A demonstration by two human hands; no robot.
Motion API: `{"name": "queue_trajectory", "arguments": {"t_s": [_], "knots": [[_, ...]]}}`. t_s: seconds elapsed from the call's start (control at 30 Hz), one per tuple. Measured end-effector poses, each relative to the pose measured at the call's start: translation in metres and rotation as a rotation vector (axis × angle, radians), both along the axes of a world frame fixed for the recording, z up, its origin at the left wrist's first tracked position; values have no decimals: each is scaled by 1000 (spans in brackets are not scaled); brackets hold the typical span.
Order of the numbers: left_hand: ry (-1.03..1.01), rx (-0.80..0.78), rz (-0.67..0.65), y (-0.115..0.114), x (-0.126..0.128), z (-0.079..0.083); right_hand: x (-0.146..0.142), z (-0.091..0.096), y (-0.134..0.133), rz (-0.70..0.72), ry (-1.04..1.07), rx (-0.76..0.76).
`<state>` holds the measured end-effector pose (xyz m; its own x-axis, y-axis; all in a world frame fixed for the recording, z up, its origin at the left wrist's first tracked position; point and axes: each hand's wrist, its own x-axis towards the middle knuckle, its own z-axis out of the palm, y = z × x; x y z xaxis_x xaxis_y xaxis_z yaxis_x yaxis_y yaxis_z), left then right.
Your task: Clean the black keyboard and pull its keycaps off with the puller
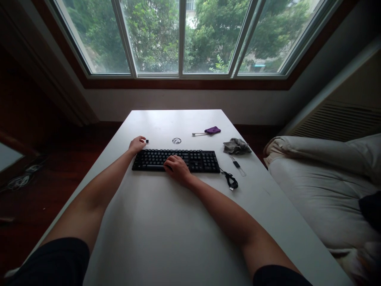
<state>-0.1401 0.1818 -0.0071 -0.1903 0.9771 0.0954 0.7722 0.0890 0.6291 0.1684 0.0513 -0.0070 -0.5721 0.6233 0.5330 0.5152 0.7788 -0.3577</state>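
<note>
A black keyboard (205,161) lies across the white table, its coiled cable (231,180) with a plug at its right end. My left hand (137,143) is just beyond the keyboard's far left corner, fingers apart. At its fingertips is a small black keycap (147,141); whether they touch it I cannot tell. My right hand (177,169) rests over the lower middle keys, fingers loosely bent, covering some of them. Nothing shows in its grasp. A wire keycap puller (236,164) with a black handle lies right of the keyboard.
Behind the keyboard lies a round black-and-white piece (176,140). A brush-like stick (199,134) touches a purple cloth (212,130) at the back right. A crumpled grey cloth (236,146) sits near the right edge. A pale sofa (315,186) stands right of the table (166,226).
</note>
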Motion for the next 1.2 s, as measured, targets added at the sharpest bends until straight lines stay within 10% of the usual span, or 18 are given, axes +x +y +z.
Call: {"name": "queue_trajectory", "arguments": {"t_s": [0.47,0.83,1.2], "knots": [[332,-12,-131,23,-6,3,1,0,2,-10,-5,-10],[25,-294,-342,-31,-36,48,1,0,0,-3,6,-1],[-71,-360,-369,-41,-28,57,1,2,-3,-3,8,-18]]}}
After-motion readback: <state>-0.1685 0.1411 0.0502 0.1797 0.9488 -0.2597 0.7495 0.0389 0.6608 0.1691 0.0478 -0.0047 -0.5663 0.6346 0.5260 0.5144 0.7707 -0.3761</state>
